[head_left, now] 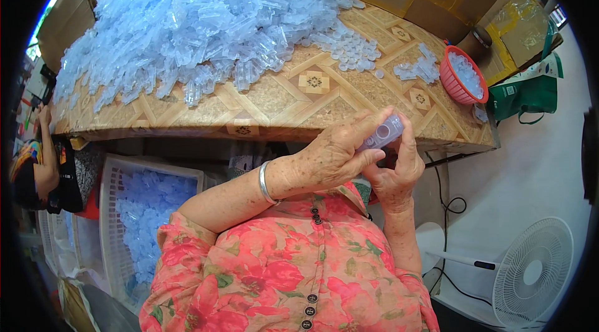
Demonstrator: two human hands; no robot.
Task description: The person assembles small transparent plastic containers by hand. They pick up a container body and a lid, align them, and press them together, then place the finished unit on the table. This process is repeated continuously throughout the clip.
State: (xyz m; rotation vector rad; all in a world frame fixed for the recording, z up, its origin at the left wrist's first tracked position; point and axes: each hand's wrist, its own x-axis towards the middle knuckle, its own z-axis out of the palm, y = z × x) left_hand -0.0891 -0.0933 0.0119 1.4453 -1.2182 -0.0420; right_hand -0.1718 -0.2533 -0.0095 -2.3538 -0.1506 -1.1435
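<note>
In front of my chest, just off the table's near edge, I hold a small translucent pale-violet plastic piece (382, 132) with a round opening in it. My left hand (327, 152), a silver bangle at its wrist, pinches the piece between thumb and fingers. On the other side, the fingers of my right hand (399, 173) close on its outer end. The piece is tilted, its far end up and to the right. Past my hands, a great heap of similar clear bluish pieces (193, 20) covers the left and middle of the table (274, 110).
Small round clear discs (352, 51) and a few loose pieces (419, 68) lie right of the heap. A red basket (458, 85) of clear parts stands at the table's right end. A white crate (112, 207) of pieces sits lower left, a white fan (532, 273) lower right. Another person's arm (47, 151) shows far left.
</note>
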